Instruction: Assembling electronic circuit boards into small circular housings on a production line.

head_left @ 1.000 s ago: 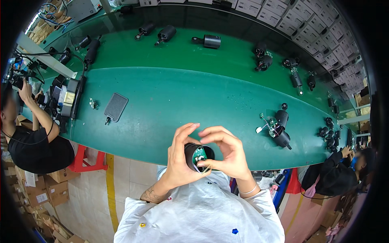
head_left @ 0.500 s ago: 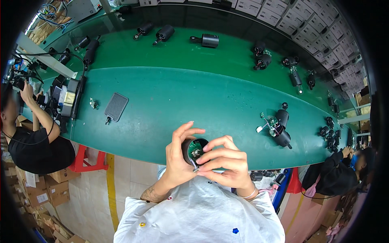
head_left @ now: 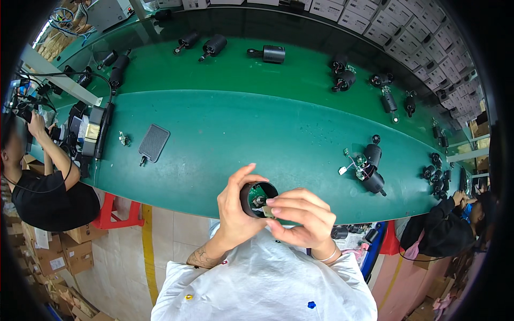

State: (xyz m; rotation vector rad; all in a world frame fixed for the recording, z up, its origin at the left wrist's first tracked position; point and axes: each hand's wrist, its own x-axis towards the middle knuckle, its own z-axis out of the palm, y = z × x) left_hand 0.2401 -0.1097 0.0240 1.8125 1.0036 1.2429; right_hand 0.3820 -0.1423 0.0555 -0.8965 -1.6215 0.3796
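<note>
My left hand (head_left: 231, 209) wraps round a black cylindrical housing (head_left: 246, 200) at the near edge of the bench, its open end facing up. Inside the housing sits a green circuit board (head_left: 258, 190) with a small metal part on it. At the right side of the rim, my right hand (head_left: 306, 215) pinches a small flat tan piece (head_left: 267, 212). Its fingertips are close to the housing's mouth and hide part of the piece, so I cannot tell whether it is joined to the board.
A grey mesh-topped rectangular part (head_left: 154, 143) and a small circuit board (head_left: 124, 139) lie left on the green bench (head_left: 230, 144). Opened black housings (head_left: 373, 155) with wires lie right. Further housings (head_left: 274, 54) line the back. Co-workers sit at both sides.
My right hand has shifted slightly right, its fingers drawn closer together. The tan piece now shows at the rim, where a thin pale strip hung down before. My left hand still holds the housing.
</note>
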